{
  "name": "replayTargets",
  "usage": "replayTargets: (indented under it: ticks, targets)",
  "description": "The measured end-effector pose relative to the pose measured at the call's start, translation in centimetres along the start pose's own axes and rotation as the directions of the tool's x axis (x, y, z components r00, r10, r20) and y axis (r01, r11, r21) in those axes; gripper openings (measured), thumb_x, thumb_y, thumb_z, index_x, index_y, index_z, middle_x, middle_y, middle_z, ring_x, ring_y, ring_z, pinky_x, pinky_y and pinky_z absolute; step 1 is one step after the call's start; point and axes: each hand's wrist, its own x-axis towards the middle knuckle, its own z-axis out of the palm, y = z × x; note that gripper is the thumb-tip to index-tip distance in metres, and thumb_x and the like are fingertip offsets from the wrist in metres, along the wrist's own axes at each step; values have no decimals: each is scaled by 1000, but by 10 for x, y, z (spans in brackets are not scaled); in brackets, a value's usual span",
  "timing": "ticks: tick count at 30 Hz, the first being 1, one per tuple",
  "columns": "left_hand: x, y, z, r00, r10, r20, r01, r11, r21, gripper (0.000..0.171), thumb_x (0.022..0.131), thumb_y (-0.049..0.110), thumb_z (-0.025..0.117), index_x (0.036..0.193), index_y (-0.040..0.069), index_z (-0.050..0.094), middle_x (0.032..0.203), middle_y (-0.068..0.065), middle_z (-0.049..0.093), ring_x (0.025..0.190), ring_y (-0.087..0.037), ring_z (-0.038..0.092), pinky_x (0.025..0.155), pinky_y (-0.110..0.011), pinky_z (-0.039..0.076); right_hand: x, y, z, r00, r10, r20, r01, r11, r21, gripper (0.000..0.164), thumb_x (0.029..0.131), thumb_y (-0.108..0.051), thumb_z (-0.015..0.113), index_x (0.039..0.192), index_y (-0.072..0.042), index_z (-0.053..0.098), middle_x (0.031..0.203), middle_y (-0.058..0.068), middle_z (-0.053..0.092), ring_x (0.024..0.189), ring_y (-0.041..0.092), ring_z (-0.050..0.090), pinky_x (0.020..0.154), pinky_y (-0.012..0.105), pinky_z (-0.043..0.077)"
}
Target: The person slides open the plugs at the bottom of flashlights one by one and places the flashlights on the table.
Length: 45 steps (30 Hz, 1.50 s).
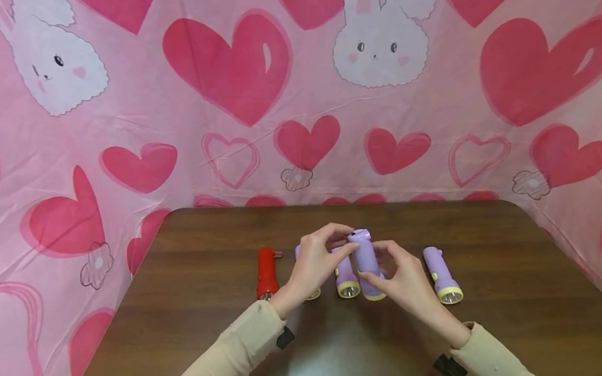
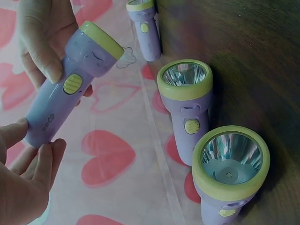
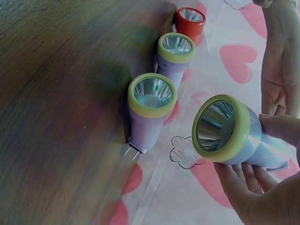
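Note:
Both hands hold one purple flashlight (image 1: pixel 365 255) with a yellow rim, raised over the table. My left hand (image 1: pixel 319 256) pinches its tail end between thumb and fingers. My right hand (image 1: pixel 405 273) grips it nearer the head, thumb on one side and fingers on the other. In the left wrist view the yellow switch (image 2: pixel 72 84) on its body shows beside the right thumb. Its reflector (image 3: pixel 216 125) faces the right wrist camera. Close by on the table lies another purple flashlight (image 1: pixel 346 278), two metal prongs (image 3: pixel 131 152) sticking out near its tail in the right wrist view.
On the brown wooden table (image 1: pixel 216 245), a red flashlight (image 1: pixel 267 273) lies at the left with a prong piece out at its side. A further purple flashlight (image 1: pixel 313 294) is partly hidden by my left hand. Another purple flashlight (image 1: pixel 441 274) lies at the right. Pink heart-patterned cloth (image 1: pixel 245 157) hangs behind.

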Motion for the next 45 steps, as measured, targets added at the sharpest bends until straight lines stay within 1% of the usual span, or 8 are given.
replayTargets:
  ticks: [7,17,20,27,30,34,37,45]
  targets:
    - [1,0,-1,1000,-5,-11,5,1000,-30,27,84,11,78,109,6,67,108,-10,74,98,-20,75,84,-23,59,0,-2,0,1000,-2,9,2,999,51,44,77,-7,84,114,0,61,106,18,73,96,30,73,80,39,61]
    - [2,3,-2,1000,-10,-4,10,998,-57,25,84,14,78,107,10,70,108,-6,75,98,-19,75,86,-38,60,3,-4,-1,1000,1,7,-1,999,38,44,76,-9,84,113,0,61,105,18,73,95,30,73,78,38,62]
    - [3,4,-2,1000,-6,-6,5,998,-66,27,83,15,79,107,8,69,108,-8,74,98,-21,74,87,-41,60,4,-5,-1,1000,6,6,-6,1000,30,45,75,-9,85,113,-2,62,106,17,73,96,30,73,78,37,62]
    - [5,6,0,1000,-5,-4,5,998,-55,29,82,8,78,108,0,67,109,-16,73,99,-28,74,87,-37,60,5,-5,-1,1000,6,10,-6,1000,25,47,74,-7,86,114,-1,61,106,17,73,97,30,73,79,35,62]
    - [3,19,-4,1000,10,-3,-10,999,-45,26,83,4,77,105,-4,66,107,-20,72,99,-31,74,86,-34,60,5,-6,-1,1000,7,13,-8,999,33,47,74,-6,85,114,-1,60,108,17,73,98,29,73,79,36,61]
    - [1,17,-3,999,40,-19,-41,998,-37,23,83,8,78,103,1,68,104,-14,73,99,-26,74,85,-31,60,4,-7,-1,1000,4,14,-5,999,44,47,74,-6,85,114,-1,60,109,18,72,99,29,73,80,36,61]
    - [2,4,0,998,53,-24,-54,998,-31,23,83,13,79,102,7,69,103,-8,72,98,-21,75,84,-31,60,4,-7,-1,1000,-2,12,2,999,53,46,74,-5,85,113,-1,61,109,18,72,99,29,73,80,35,61]
    - [2,4,0,997,75,2,-75,997,-19,19,85,12,77,102,5,70,101,-9,68,96,-21,73,84,-35,61,3,-7,-1,1000,-11,16,10,999,52,46,74,-6,85,112,-2,61,107,16,73,97,28,73,77,33,62]
